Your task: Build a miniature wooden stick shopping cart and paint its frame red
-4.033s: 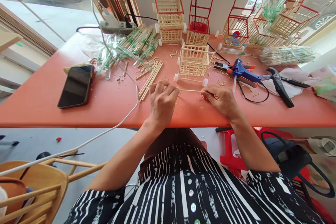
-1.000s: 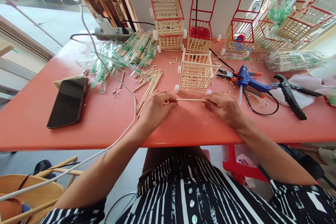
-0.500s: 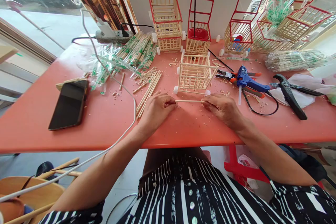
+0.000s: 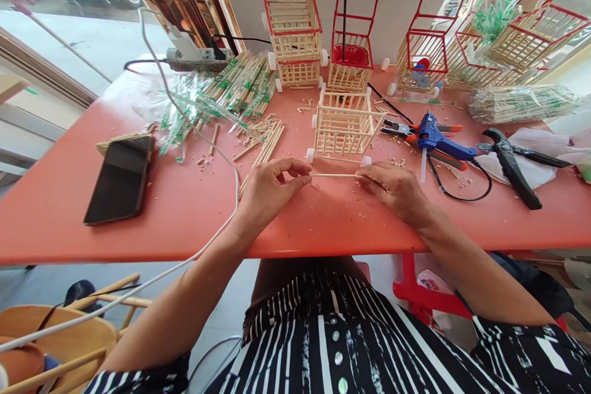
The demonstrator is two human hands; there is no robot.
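Observation:
A thin wooden stick (image 4: pixel 335 175) lies level between my two hands, just above or on the table; I cannot tell which. Thumb and fingertips of my left hand (image 4: pixel 277 188) pinch its left end. My right hand (image 4: pixel 392 191) is closed on the other end. Right behind the stick stands a small cart made of wooden sticks (image 4: pixel 344 126), with white wheels and no red edging. Loose sticks (image 4: pixel 268 148) lie beyond my left hand, partly hidden by it.
Right of the cart lie a blue glue gun (image 4: pixel 441 138), pliers (image 4: pixel 397 128) and black-handled cutters (image 4: pixel 510 166). A phone (image 4: pixel 120 178) and a white cable (image 4: pixel 221 163) are at left. Red-edged stick carts (image 4: pixel 295 18) and wrapped sticks (image 4: pixel 244 83) stand and lie at the back.
The fingers of my left hand have lifted and straightened a little, with the thumb and fingertips still at the stick's end. My right hand has barely moved.

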